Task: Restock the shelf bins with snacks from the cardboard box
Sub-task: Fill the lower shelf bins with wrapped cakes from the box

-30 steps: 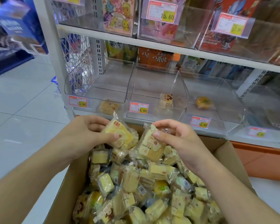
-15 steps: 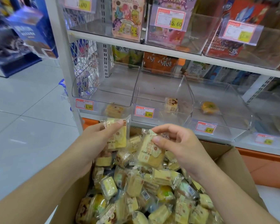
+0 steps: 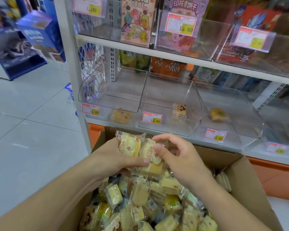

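Both grips on cake packs (image 3: 140, 152) | hands now together, packs touching

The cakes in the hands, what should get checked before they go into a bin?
1. Left hand grips its wrapped cake: ok.
2. Right hand pinches the second cake: ok.
3. Both cakes lifted out of the cardboard box: ok.
4. Left bin has room, only one packet inside: ok.
5. That packet is the same kind as the held cakes: cannot tell, it is blurred.
6. Nothing blocks the way from the hands up to the bin: ok.
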Tool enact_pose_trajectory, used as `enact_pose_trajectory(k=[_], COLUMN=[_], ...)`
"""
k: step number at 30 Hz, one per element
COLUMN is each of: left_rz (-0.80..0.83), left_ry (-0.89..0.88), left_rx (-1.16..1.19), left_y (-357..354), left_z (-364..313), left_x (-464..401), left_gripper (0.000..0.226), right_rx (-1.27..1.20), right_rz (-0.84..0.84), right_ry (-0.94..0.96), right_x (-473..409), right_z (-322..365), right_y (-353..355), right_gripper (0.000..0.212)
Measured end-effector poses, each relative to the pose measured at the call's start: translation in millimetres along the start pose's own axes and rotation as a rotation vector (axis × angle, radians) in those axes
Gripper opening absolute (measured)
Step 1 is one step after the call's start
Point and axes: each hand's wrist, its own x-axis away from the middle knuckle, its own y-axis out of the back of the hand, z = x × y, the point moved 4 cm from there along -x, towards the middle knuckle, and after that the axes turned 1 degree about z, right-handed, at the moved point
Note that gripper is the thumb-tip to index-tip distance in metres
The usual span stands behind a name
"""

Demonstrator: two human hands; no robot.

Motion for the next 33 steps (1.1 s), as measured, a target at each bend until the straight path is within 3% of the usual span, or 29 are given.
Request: enact_pose_trajectory(k=[2,5,7,10,17,19,24,28,33], left_rz=[-0.025,-0.029,-0.023,-0.036,-0.452,-0.515,-0.613,-0.652,-0.643], left_ry=[-0.01,-0.035,-0.051,-0.098,-0.159,-0.218,-0.32,-0.358,-0.348], left_rx=[0.032,0.045,0.059,0.12,0.244,0.214,0.188,0.251,0.28], left_y=[4.2,13.5,23.0,48.8,164.6,186.9,213.9,229.5,236.0], left_z=[-2.2,-13.1,-18.4,-23.9,-24.7,-21.7,1.2,16.2,23.5], left_x=[-0.1,3.9,6.0,0.6,-55.5,-69.1,-93.8,-109.4,-125.2], left_gripper=[0.052,0.049,0.045,0.046,0.06,0.047,0.038,0.023,0.032], right_rx=[0.078,0.34,0.481,0.451,0.565,0.641,0.841,0.862,0.816], right_rz=[0.087,0.265,0.248,0.103,0.028,0.035,0.075,0.075,0.061], right_ry=[0.061,0.176,0.247,0.328,0.341,0.278,0.182,0.14,0.229], right_x=[0.2,4.6,1.4,-21.3,-159.3,-214.2,-343.3,-407.7,-435.7], right_z=[3.6,18.0,28.5,44.6,90.6,89.5,47.4,18.2,-5.7], right_y=[-4.0,-14.7,-22.7,-32.6,-74.7,-96.6,-156.1,-185.0,-200.8], right_gripper=[0.032,0.082,0.094,0.083,0.084,0.081,0.075,0.061,0.045])
